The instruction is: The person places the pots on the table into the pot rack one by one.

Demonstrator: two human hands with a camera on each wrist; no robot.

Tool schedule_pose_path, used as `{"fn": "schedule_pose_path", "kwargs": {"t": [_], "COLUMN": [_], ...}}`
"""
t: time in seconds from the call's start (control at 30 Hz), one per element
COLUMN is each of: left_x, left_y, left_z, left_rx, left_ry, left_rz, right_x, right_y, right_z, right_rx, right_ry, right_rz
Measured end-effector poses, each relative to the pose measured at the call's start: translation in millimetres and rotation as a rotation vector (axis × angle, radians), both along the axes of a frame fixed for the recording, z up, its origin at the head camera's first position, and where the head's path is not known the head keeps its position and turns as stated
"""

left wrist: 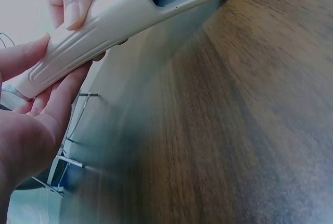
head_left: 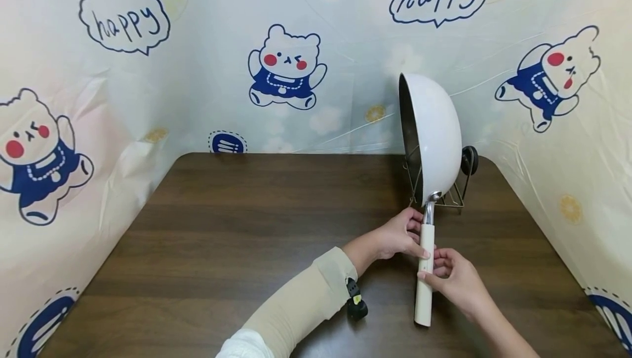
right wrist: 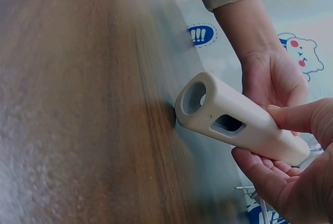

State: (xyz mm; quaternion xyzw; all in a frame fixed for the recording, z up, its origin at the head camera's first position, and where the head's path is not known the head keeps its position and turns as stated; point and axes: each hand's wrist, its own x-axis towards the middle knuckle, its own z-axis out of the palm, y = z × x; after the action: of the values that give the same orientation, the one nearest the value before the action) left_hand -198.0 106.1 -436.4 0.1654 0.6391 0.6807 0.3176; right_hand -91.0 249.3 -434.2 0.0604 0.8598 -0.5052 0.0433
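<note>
A deep white wok (head_left: 436, 128) stands on its side at the right of the table, its dark inner face turned left. Its pale handle (head_left: 424, 297) points toward me, with a slot near the end. My left hand (head_left: 400, 236) grips the handle close to the metal neck, thumb on one side and fingers on the other. Lower down, my right hand (head_left: 460, 281) pinches the same handle from the right between thumb and fingers. A thin wire rack (head_left: 451, 204) shows around the wok's lower part, which hides much of it.
Just right of the wok is a round black piece (head_left: 469, 160) at the wire rack. The brown wooden table (head_left: 222, 226) stretches to the left. Behind and beside it hangs a printed cloth (head_left: 345, 62) with bears and lettering.
</note>
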Motion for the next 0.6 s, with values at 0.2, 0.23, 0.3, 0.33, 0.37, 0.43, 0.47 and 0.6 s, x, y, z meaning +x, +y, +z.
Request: {"fn": "schedule_pose_path", "kwargs": {"t": [0.2, 0.23, 0.3, 0.33, 0.37, 0.43, 0.47, 0.6], "left_x": [1.8, 2.0, 2.3, 2.2, 2.5, 4.3, 5.3, 8.5], "left_y": [-2.2, -2.5, -3.1, -3.2, -3.2, -3.8, -4.1, -7.9], "left_z": [-3.9, -5.2, -6.7, -7.0, -7.3, -6.7, -6.4, -7.0], "left_rx": [-0.008, -0.004, -0.006, -0.004, -0.006, -0.025, -0.042, -0.085], "left_ry": [-0.030, -0.035, -0.031, -0.027, -0.019, 0.015, 0.043, 0.143], "left_rz": [0.031, 0.033, 0.033, 0.029, 0.027, 0.022, 0.020, 0.008], "right_x": [-1.4, -1.7, -2.3, -2.5, -2.9, -2.6, -2.5, -0.7], "right_y": [2.7, 3.5, 4.9, 5.5, 6.0, 6.9, 7.4, 9.2], "right_z": [-0.3, -0.1, 0.5, 0.8, 1.1, 0.9, 0.5, -1.0], "right_rx": [-0.066, -0.071, -0.075, -0.076, -0.078, -0.081, -0.085, -0.090], "right_ry": [-0.028, -0.030, -0.033, -0.034, -0.037, -0.040, -0.042, -0.047], "right_rz": [-0.007, -0.003, 0.003, 0.006, 0.009, 0.014, 0.016, 0.016]}}
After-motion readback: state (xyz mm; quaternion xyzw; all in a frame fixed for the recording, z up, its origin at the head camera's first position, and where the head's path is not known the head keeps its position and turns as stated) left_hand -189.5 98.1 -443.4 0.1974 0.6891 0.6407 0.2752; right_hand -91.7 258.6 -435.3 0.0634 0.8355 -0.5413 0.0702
